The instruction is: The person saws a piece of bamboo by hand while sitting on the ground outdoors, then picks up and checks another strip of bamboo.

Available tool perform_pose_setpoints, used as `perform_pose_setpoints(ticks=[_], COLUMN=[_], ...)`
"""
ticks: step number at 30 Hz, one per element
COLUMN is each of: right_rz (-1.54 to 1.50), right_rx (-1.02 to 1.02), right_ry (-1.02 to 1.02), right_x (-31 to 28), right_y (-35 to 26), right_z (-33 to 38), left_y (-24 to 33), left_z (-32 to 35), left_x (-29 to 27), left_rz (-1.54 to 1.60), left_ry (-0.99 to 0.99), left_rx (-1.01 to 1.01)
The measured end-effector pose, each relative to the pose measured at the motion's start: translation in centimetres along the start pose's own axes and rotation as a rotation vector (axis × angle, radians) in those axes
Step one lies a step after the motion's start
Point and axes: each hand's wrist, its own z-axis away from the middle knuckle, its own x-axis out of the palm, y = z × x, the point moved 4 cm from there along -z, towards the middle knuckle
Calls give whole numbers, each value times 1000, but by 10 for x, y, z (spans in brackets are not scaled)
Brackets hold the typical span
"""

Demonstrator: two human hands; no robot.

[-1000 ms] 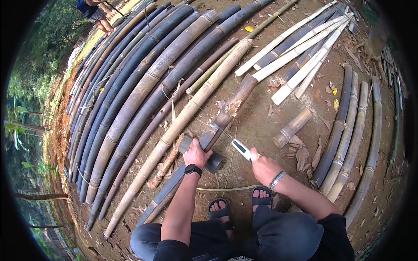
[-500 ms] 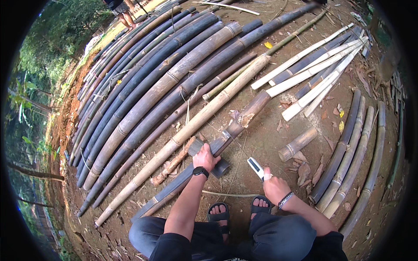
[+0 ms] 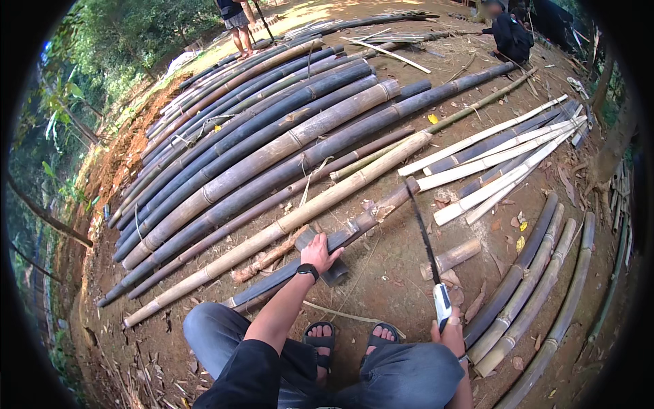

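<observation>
My left hand point(image 3: 320, 253), with a black watch at the wrist, grips a split dark bamboo pole point(image 3: 361, 223) that slants across the ground in front of me. The pole lies over a short dark bamboo log point(image 3: 334, 274) set crosswise under it. In my right hand point(image 3: 451, 332) is a pruning saw point(image 3: 441, 303) with a white and black handle. Its long narrow dark blade points up and away, apart from the pole my left hand holds. A rough, pale patch shows on the pole beyond my left hand.
Many long bamboo poles point(image 3: 272, 153) lie side by side at the left. Pale split strips point(image 3: 490, 163) and curved bamboo lengths point(image 3: 524, 293) lie at the right. A short bamboo piece point(image 3: 453, 258) rests near the blade. Two people point(image 3: 512, 37) are farther off.
The saw's blade has come away from the pole and swung to point up and away, with my right hand lower and to the right. My left hand stays on the pole. The view has tilted upward.
</observation>
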Motion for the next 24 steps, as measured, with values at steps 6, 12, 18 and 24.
perform_pose_setpoints(ticks=[6, 12, 18, 24], right_rz=[-13, -61, -156, 11], right_rx=[134, 245, 343, 215], right_ry=[382, 413, 394, 494], right_x=[-47, -11, 14, 2], right_y=[66, 141, 153, 151], right_z=[43, 44, 42, 29], left_y=[-6, -17, 54, 184], left_z=[5, -3, 18, 4], left_x=[-23, -73, -171, -281], left_rz=[-27, -70, 9, 291], left_ry=[-9, -4, 13, 132], left_rx=[113, 113, 320, 560])
